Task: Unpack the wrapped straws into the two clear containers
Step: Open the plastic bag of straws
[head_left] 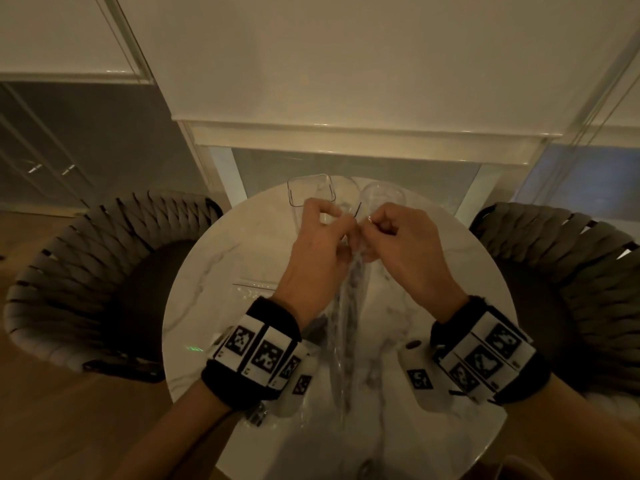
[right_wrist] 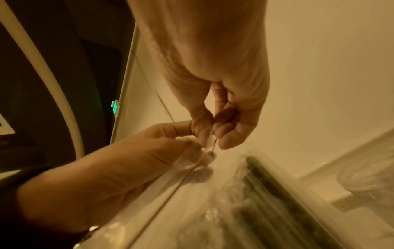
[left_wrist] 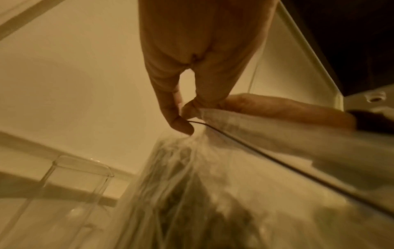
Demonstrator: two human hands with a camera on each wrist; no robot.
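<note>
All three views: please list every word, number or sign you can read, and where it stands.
No readable words or numbers.
Wrist bands: black-and-white square code markers, no letters legible.
Green lit sign on the wall: too blurred to read.
Straw bag: no print visible.

Round white marble-look desk (head_left: pixel 214 271), grey veining, fills lower centre of the head view. A dark woven-strap chair (head_left: pixel 104 271) sits at the left edge of the frame, a second woven chair (head_left: pixel 571 271) at the right edge, both drawn close to the desk. Wood floor (head_left: pixel 52 410) shows at lower left. Pale roller blinds (head_left: pixel 346 64) cover the upper half of the frame; below their hem, a white window frame (head_left: pixel 346 140) runs across the centre, with darker glass under it. Small green light (head_left: pixel 194 348) glows low on the desk's left side; a green lit sign (right_wrist: pixel 115 107) shows left of centre in the right wrist view.
</note>
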